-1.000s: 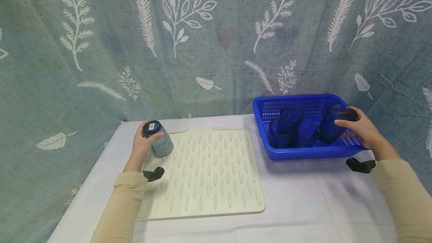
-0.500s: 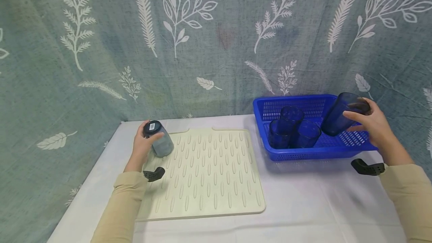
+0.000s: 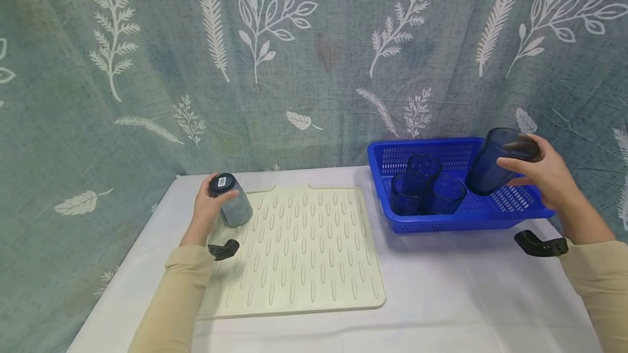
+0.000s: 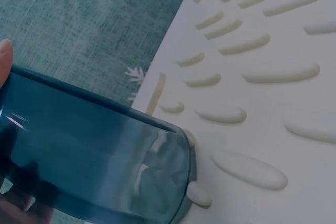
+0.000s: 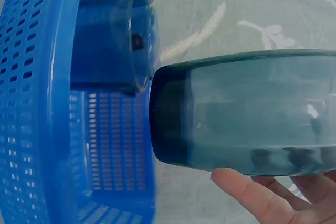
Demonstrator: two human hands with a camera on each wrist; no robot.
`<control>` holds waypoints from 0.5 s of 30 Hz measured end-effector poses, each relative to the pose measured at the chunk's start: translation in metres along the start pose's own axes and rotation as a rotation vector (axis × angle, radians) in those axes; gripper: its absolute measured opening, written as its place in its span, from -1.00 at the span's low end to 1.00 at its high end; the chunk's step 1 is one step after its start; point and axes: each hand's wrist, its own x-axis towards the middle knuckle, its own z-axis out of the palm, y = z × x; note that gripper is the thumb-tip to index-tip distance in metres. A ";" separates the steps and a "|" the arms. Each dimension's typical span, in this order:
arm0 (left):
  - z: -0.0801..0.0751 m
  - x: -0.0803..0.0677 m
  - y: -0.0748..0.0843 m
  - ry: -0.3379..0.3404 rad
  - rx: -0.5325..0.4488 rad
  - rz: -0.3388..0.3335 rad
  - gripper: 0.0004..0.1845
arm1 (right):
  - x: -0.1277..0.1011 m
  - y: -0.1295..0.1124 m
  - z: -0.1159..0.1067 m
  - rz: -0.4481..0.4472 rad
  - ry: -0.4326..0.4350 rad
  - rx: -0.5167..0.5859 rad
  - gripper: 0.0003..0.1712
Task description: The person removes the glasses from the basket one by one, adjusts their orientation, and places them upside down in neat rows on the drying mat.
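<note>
My left hand [image 3: 208, 208] grips a blue-tinted drinking glass [image 3: 237, 210] near its base. That glass is upside down at the back left corner of the cream drying mat [image 3: 314, 266]; in the left wrist view its rim meets the mat's raised ridges. On the right, my right hand [image 3: 544, 173] holds a second blue glass [image 3: 495, 162] near its mouth, tilted with the mouth up and to the right. Its thick base [image 5: 170, 116] hangs over the blue plastic basket [image 3: 471, 226]. Several more blue glasses [image 3: 447, 196] stand in the basket's left part.
A white cloth [image 3: 441, 287] covers the table under the mat and basket. Behind it hangs a green-grey curtain [image 3: 324, 97] with white leaf prints. The basket's perforated wall [image 5: 31, 98] rises beside the right-hand glass. A black wrist mount [image 3: 539, 244] sticks out below the right hand.
My right hand has lifted its glass up from the basket floor and tilted it, shifting slightly to the right. The left hand and its glass have stayed in place.
</note>
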 end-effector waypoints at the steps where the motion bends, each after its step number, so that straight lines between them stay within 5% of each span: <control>1: 0.000 0.000 0.001 -0.006 0.003 -0.008 -0.02 | -0.001 -0.002 0.001 0.002 0.001 0.000 -0.09; 15: -0.001 -0.004 0.012 -0.038 0.045 -0.065 0.01 | -0.014 -0.024 0.015 0.009 -0.042 0.429 -0.07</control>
